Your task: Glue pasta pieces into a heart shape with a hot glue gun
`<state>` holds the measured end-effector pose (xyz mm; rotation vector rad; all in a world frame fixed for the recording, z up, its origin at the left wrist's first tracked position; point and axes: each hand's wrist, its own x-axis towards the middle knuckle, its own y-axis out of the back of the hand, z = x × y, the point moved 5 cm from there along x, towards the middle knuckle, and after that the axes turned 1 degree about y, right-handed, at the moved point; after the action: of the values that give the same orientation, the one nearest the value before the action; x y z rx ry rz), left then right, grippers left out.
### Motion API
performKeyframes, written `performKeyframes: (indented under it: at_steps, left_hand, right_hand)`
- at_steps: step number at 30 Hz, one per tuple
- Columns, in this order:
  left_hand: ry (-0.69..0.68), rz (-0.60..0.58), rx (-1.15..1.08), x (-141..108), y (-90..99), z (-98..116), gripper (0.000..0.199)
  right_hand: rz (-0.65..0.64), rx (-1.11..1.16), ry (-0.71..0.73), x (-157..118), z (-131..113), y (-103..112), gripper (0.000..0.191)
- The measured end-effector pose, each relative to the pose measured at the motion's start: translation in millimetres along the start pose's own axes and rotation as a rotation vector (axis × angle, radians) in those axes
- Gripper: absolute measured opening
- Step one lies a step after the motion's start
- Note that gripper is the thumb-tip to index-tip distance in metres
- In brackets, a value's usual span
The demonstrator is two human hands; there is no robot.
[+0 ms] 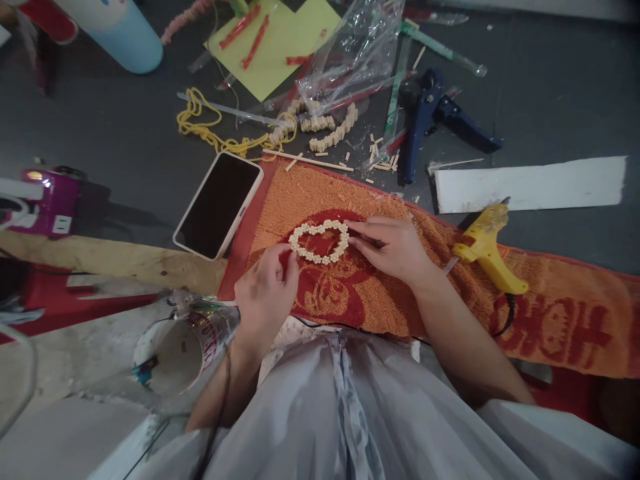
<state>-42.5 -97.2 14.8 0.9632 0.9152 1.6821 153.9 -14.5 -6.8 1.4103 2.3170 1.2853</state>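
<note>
A small heart-shaped ring [320,259] made of pale, short stick pieces is held low over an orange and red towel [280,200]. My left hand [270,280] has its thumb and fingers closed at the ring's left edge. On the opposite side, my right hand [393,250] pinches the right edge between thumb and fingertips. A yellow glue gun [487,247] lies on the towel to the right of my right forearm. Curved strips of the same pale pieces [337,130] rest on the dark table beyond the towel.
A phone [219,205] lies left of the towel, near yellow string [200,123]. Behind are plastic wrapping [350,60], a blue hand cutter [425,120], a white strip [530,185] and yellow-green paper [270,50]. A blue bottle [125,37] stands back left; a white bucket [170,353] sits below the table edge.
</note>
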Motion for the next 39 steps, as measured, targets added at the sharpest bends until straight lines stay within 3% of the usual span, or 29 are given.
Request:
performKeyframes:
  at_steps: [17, 22, 26, 34, 39]
  left_hand:
    - [0.025, -0.022, 0.029, -0.1, -0.6, -2.4, 0.017]
    - [-0.064, 0.026, 0.062, -5.9, 3.0, 13.0, 0.027]
    - [-0.173, -0.099, 0.005, -11.3, -6.6, 36.9, 0.028]
    - [-0.127, -0.412, 0.119, 1.9, -20.7, 63.5, 0.041]
    - [-0.093, -0.487, 0.188, 11.8, -23.3, 68.1, 0.045]
  right_hand:
    - [-0.009, -0.012, -0.016, 0.0, 0.9, -0.3, 0.025]
    - [0.0, 0.005, -0.005, -0.4, 1.1, -0.5, 0.025]
    - [-0.009, 0.024, -0.012, -0.5, 2.0, -0.9, 0.026]
    - [0.001, 0.05, -0.002, 0.4, 4.2, -0.8, 0.026]
    - [0.03, 0.053, 0.01, 1.1, 4.1, 1.8, 0.021]
